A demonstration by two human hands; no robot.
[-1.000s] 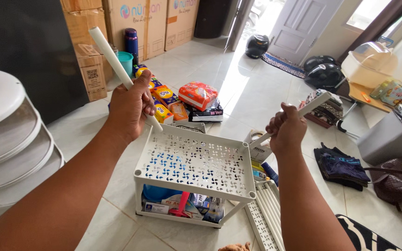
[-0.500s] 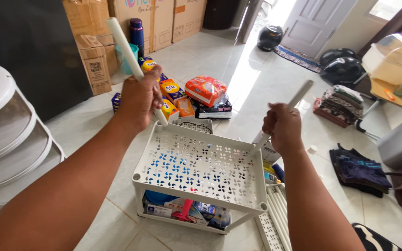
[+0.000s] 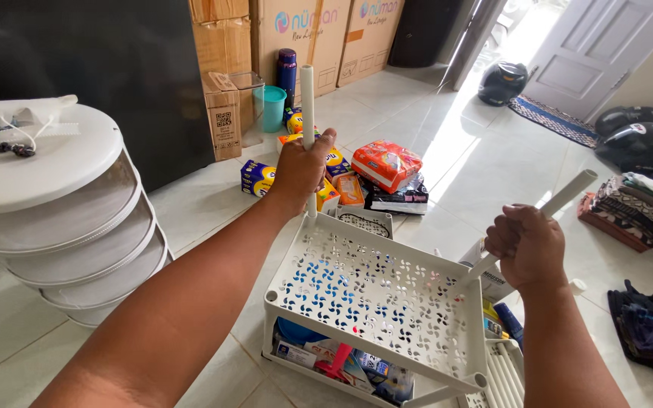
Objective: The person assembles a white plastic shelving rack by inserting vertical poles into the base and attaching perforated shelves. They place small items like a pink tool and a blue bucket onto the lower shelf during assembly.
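White plastic shelf tray (image 3: 376, 302) sits nearest, tilted over a lower tier of packets, w/ corner sockets at the near edge still empty. Right hand (image 3: 527, 245) is clenched round a white tube (image 3: 549, 211) leaning at an angle near the tray's right edge; left hand (image 3: 300, 166) grips an upright white pole (image 3: 307, 106) at the far corner. Judging by the lean, the slanted tube could jam or miss its socket & tip the tray toward the snack packets (image 3: 387, 162) beyond
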